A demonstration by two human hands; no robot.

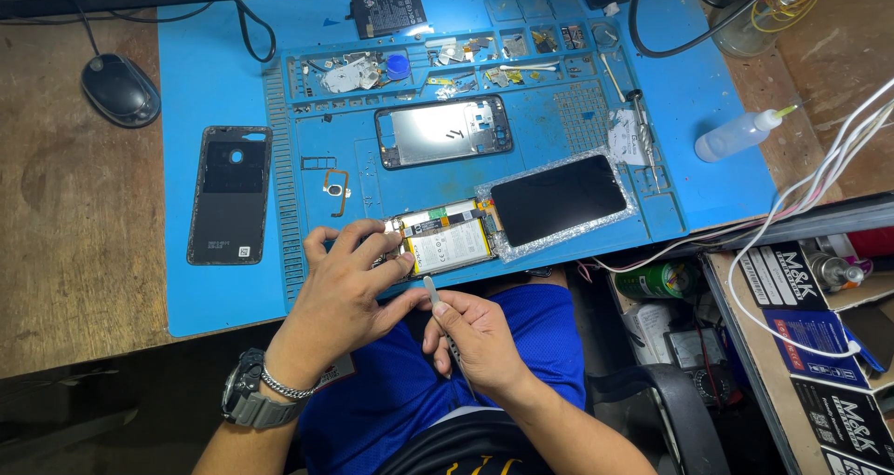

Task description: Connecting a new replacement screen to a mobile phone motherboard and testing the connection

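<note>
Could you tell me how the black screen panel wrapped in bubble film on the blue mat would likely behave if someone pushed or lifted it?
The thin black screen panel in clear bubble film probably feels light and stiff, since it lies flat. Being glass-like, it is likely fragile under bending. The film may let it slide on the blue work mat.

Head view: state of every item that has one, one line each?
Opened phone: back off, battery exposed, flat on the blue mat.
Left hand: fingers press the phone's left end.
Right hand: grips tweezers, tip just below the phone.
Back cover: detached, inner side up.
Middle frame: removed, empty.
Replacement screen: dark, on bubble wrap.
Squeeze bottle: lying on its side.
</note>
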